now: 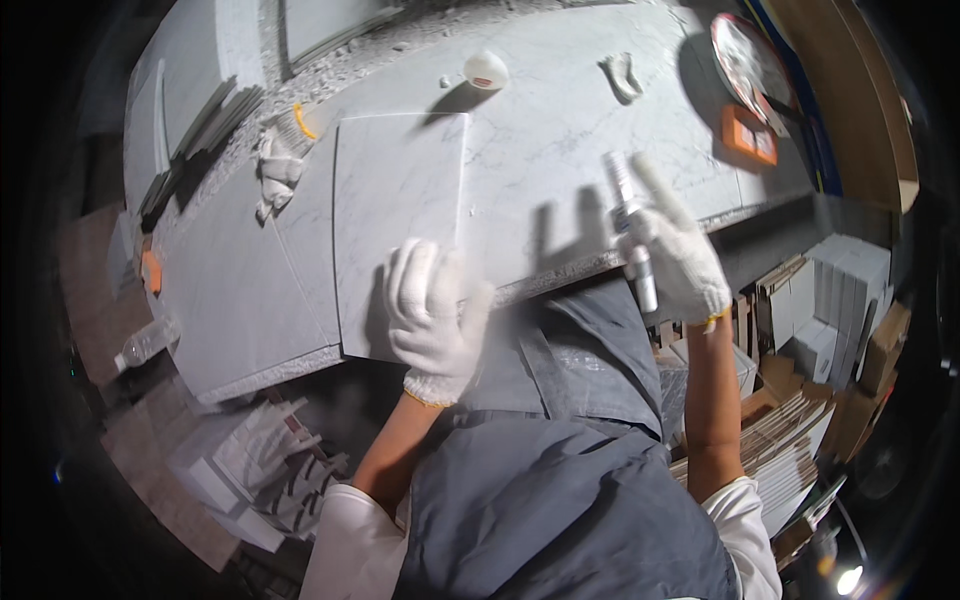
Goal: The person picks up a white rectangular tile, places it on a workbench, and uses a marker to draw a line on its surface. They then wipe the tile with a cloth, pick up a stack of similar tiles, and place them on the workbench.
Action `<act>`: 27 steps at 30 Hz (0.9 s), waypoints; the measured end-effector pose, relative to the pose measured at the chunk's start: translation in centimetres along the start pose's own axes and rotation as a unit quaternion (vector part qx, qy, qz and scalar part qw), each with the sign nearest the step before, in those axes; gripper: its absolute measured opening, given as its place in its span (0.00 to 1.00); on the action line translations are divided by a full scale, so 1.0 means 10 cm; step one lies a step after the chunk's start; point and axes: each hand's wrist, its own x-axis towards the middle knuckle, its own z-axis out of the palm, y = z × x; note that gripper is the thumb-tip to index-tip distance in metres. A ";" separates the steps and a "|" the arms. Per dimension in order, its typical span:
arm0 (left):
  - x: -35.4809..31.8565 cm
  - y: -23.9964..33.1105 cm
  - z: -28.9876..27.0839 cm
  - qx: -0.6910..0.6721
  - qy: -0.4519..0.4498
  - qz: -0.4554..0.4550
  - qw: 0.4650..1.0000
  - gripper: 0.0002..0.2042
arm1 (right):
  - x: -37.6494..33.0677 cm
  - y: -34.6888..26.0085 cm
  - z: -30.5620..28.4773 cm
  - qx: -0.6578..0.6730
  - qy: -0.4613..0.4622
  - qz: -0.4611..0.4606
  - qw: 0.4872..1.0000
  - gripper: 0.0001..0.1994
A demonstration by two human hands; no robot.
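1. My gloved left hand (432, 310) is open, fingers together and thumb apart, at the near right corner of the tile (400, 190).
2. Well right of the tile, my gloved right hand (672, 255) grips a white-and-silver tube (619, 178).
3. The tile lies on the table (560, 150).
4. Left of it lies a crumpled glove (282, 168); beyond its far right corner sits a white container (485, 69).

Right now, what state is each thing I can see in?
Left hand: gloved, fingers slightly bent, nothing visible in it.
Right hand: gloved, closed around the tube, one finger extended.
White-and-silver tube: held.
Marbled panel: lying flat on the worktop.
Worktop: pale debris along its far edge.
Loose glove: crumpled, unworn.
White round container: upright or tipped, unclear.
Lamp: lit.
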 end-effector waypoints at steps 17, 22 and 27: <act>-0.19 0.36 -0.04 0.026 -0.162 -0.013 0.986 0.11 | -0.59 0.69 0.28 -0.074 -0.117 0.058 0.989 0.41; -0.23 0.56 -0.02 0.004 -0.144 -0.056 0.988 0.10 | -0.57 0.81 0.22 -0.033 0.023 -0.005 0.999 0.33; -0.10 0.76 -0.07 0.031 -0.077 -0.031 0.996 0.13 | -0.58 0.87 0.16 -0.488 0.129 -0.427 0.750 0.27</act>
